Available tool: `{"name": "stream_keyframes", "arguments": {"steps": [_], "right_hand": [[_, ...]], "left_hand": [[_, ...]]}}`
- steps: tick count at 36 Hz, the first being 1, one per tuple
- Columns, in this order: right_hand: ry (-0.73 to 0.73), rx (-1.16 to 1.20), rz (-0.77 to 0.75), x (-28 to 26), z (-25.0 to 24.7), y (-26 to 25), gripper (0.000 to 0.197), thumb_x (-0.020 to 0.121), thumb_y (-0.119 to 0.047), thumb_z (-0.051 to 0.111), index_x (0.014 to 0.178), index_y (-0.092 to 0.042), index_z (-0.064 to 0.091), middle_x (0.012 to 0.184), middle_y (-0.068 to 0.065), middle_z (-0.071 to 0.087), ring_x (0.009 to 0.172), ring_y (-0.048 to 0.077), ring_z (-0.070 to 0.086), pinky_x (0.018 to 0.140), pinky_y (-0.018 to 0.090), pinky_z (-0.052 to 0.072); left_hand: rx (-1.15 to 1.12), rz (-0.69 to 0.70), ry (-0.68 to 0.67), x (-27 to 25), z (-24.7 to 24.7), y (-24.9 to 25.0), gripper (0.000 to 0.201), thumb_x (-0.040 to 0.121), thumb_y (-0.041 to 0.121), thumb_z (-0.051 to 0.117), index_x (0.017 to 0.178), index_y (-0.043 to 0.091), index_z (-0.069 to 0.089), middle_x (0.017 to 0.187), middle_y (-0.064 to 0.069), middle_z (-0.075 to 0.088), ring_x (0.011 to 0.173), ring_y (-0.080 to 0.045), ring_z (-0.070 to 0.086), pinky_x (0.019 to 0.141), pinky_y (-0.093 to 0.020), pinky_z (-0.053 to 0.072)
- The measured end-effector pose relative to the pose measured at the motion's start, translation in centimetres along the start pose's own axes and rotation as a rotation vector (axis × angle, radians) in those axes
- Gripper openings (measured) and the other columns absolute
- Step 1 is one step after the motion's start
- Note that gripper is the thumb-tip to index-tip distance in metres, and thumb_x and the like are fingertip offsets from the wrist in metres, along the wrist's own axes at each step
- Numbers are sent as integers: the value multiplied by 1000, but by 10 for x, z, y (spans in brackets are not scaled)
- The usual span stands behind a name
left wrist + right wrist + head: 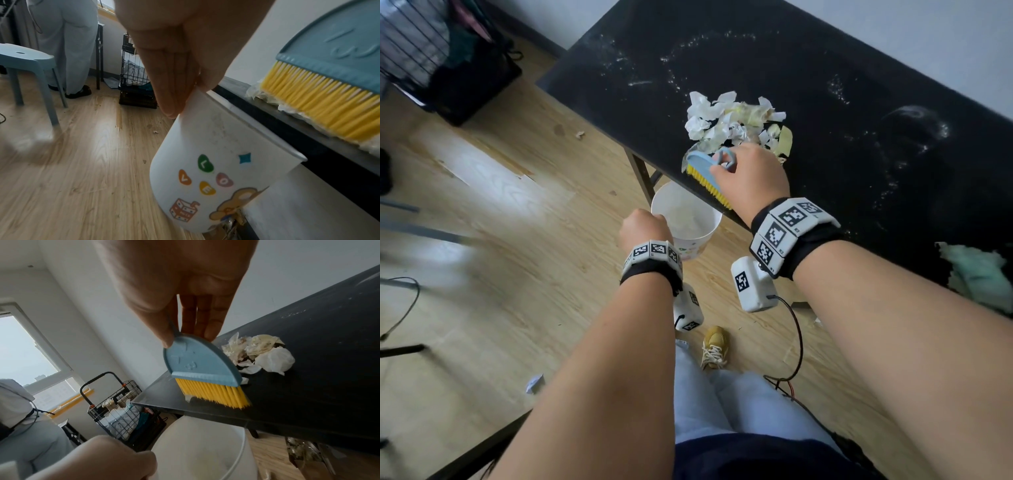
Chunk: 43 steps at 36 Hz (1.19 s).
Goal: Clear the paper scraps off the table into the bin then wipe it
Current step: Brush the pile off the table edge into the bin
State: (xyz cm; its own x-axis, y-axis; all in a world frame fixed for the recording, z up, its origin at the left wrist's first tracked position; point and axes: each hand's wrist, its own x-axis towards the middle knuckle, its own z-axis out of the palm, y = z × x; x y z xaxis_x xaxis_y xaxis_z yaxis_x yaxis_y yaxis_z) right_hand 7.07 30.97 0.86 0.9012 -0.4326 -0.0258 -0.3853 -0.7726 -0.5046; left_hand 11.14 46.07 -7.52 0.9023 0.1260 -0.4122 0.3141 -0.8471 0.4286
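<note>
A heap of crumpled white and yellowish paper scraps lies near the front-left edge of the black table. My right hand grips a small blue brush with yellow bristles; its bristles rest on the table edge, between the heap and the edge. My left hand pinches the rim of a white bin with stickers, held just below the table edge under the brush.
White dust streaks mark the table. A pale green cloth lies at the table's right near edge. A black wire cart stands on the wooden floor beyond the table's left end. A blue stool and another person's legs stand further off.
</note>
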Motion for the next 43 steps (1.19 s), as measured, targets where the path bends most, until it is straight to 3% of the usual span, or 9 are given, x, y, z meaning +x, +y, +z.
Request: {"name": "stream_keyframes", "arguments": {"steps": [3, 6, 12, 17, 26, 32, 35, 40, 43], "right_hand": [[101, 22, 14, 0, -13, 4, 25, 94, -29, 51, 82, -9, 61, 89, 2, 53, 75, 17, 52, 63, 29, 39], [212, 52, 83, 1, -25, 14, 27, 95, -28, 50, 86, -7, 64, 99, 4, 60, 81, 19, 58, 69, 34, 50], [325, -1, 241, 3, -41, 47, 22, 97, -28, 50, 99, -12, 65, 105, 4, 58, 86, 15, 56, 67, 25, 41], [316, -53, 337, -3, -44, 70, 26, 98, -28, 47, 112, -13, 64, 112, 6, 58, 101, 21, 58, 72, 26, 37], [161, -38, 331, -8, -35, 75, 31, 98, -32, 48, 120, -17, 63, 115, 7, 56, 103, 23, 58, 78, 32, 47], [96, -49, 299, -12, -27, 62, 31, 97, -32, 48, 118, -17, 65, 113, 6, 55, 98, 23, 58, 79, 38, 52], [66, -45, 281, -16, -23, 56, 29, 96, -34, 49, 115, -20, 67, 112, 4, 55, 95, 22, 59, 73, 34, 49], [-19, -17, 225, -22, -19, 44, 24, 95, -36, 51, 91, -17, 66, 94, 0, 46, 79, 19, 51, 66, 31, 39], [-22, 3, 201, -23, -20, 40, 26, 94, -37, 51, 79, -16, 55, 90, 1, 49, 77, 19, 54, 64, 32, 40]], "left_hand": [[13, 5, 1, -6, -1, 1, 39, 93, 17, 47, 56, 7, 41, 81, -17, 62, 74, -34, 59, 64, -33, 44], [30, 8, -16, -11, 1, 3, 35, 94, 17, 46, 62, 3, 47, 83, -17, 64, 68, -31, 53, 61, -31, 41], [15, 10, -79, -18, 13, 7, 30, 94, 17, 46, 94, -5, 67, 96, -20, 69, 89, -37, 66, 66, -35, 49], [12, 18, -104, -21, 21, 13, 25, 92, 16, 47, 87, -2, 65, 95, -20, 68, 90, -37, 65, 66, -32, 44], [11, 19, -120, -22, 27, 19, 24, 92, 16, 47, 76, 2, 57, 92, -20, 65, 77, -35, 59, 63, -30, 42], [-12, 2, -124, -21, 25, 20, 27, 92, 15, 47, 89, -5, 65, 97, -21, 67, 91, -37, 65, 63, -31, 42], [-21, -7, -119, -21, 25, 21, 27, 92, 14, 47, 91, -6, 65, 98, -21, 67, 93, -38, 65, 64, -31, 42], [-9, 1, -84, -19, 25, 21, 34, 92, 13, 47, 59, 4, 45, 96, -21, 67, 80, -35, 62, 63, -31, 41], [5, 10, -75, -19, 24, 23, 36, 92, 12, 47, 57, 7, 39, 99, -21, 67, 90, -37, 64, 64, -31, 41]]}}
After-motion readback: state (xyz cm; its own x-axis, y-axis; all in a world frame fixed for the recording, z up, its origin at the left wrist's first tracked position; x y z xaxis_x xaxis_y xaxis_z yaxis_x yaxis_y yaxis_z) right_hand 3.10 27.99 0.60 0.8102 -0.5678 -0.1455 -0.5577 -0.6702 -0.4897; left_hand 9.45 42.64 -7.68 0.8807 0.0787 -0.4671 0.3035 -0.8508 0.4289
